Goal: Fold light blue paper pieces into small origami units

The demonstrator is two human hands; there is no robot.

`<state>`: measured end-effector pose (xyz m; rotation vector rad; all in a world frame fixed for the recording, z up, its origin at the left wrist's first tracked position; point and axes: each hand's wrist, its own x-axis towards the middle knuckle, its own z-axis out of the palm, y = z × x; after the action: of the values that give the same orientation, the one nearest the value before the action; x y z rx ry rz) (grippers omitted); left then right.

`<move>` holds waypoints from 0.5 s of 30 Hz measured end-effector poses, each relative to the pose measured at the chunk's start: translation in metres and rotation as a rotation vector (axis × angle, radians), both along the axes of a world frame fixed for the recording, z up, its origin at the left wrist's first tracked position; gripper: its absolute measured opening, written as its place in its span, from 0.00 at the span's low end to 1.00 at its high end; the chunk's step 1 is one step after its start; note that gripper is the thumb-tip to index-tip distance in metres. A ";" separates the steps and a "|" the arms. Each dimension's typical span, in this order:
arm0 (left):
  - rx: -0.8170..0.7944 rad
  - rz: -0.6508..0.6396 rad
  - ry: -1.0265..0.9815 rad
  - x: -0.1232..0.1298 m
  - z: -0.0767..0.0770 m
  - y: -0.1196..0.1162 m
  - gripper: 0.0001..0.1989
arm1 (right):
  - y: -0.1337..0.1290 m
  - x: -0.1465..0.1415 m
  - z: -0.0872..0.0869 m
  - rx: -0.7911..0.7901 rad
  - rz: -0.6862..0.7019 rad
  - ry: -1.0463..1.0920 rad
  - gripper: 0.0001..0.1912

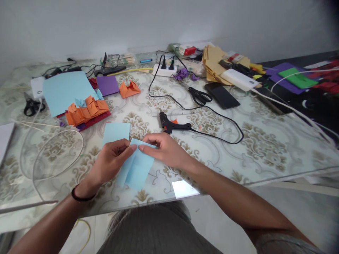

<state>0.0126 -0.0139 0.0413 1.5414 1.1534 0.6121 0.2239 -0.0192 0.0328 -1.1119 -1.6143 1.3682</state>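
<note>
A creased light blue sheet of paper (140, 169) is held near the table's front edge, with a fold line running down it. My left hand (112, 158) pinches its upper left part between thumb and fingers. At the upper right, my right hand (164, 150) grips the same sheet, thumb on top and fingers partly hidden behind. Just beyond my left hand lies a flat light blue paper square (116, 131). Folded orange paper pieces (87, 111) stand in a row to the left, with small blue ones among them.
A black glue gun (172, 125) lies beyond my right hand, its cord looping right. Behind it are black scissors (200, 96), a phone (222, 95) and a white power strip (164, 70). A purple square (107, 85) and large blue sheet (69, 88) lie back left.
</note>
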 end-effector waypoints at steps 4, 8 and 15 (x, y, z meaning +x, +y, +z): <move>0.049 -0.020 0.048 -0.001 0.001 -0.001 0.20 | -0.002 -0.003 -0.002 -0.038 -0.014 0.038 0.10; 0.038 -0.033 0.055 -0.001 0.001 -0.002 0.22 | -0.002 -0.004 -0.003 -0.063 -0.008 0.078 0.12; 0.006 -0.020 0.062 -0.001 0.004 -0.001 0.24 | -0.001 -0.004 -0.001 -0.106 0.069 0.101 0.14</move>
<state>0.0120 -0.0152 0.0450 1.5847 1.1820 0.5582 0.2196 -0.0207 0.0315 -1.0382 -1.5352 1.5455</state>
